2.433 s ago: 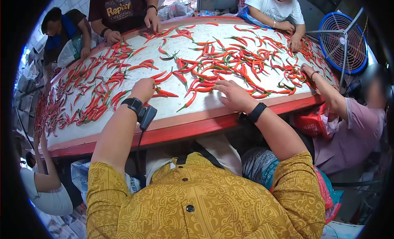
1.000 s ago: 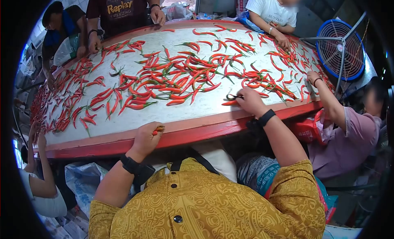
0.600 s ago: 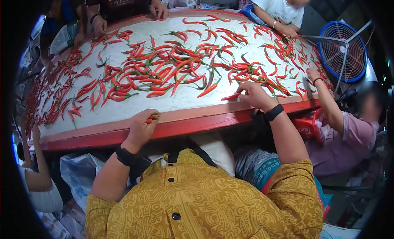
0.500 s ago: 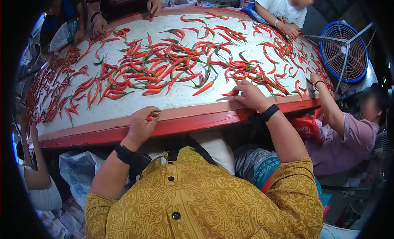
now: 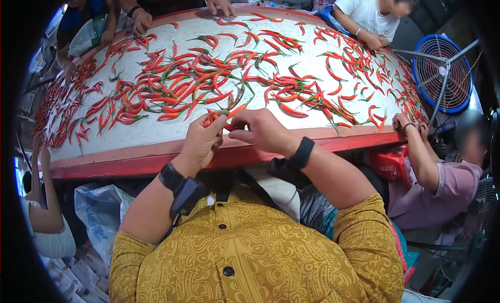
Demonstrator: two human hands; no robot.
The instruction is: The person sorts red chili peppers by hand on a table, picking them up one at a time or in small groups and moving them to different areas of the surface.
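Note:
My left hand (image 5: 202,141) is closed around red chili peppers (image 5: 210,119), raised at the near edge of the table. Close beside it, my right hand (image 5: 265,130) has its fingers curled in a pinch. A red chili pepper (image 5: 229,127) spans the gap between the two hands, its end at my right fingertips. My fingers partly hide it. Just beyond the hands, a wide spread of red chili peppers with green stems (image 5: 182,84) lies on the white tabletop (image 5: 156,137). One long chili pepper (image 5: 291,112) rests alone near my right wrist.
A red rim (image 5: 312,147) borders the table. Co-workers' hands (image 5: 221,5) reach over the far side, and a person in a pink shirt (image 5: 437,193) works at the right. A blue fan (image 5: 442,73) stands there, with a red bag (image 5: 388,162) below. A plastic bag (image 5: 101,212) is at left.
My right hand has moved left from the tabletop to meet my left hand, which has risen and moved over the table edge. A chili pepper now shows between them. The view has shifted slightly.

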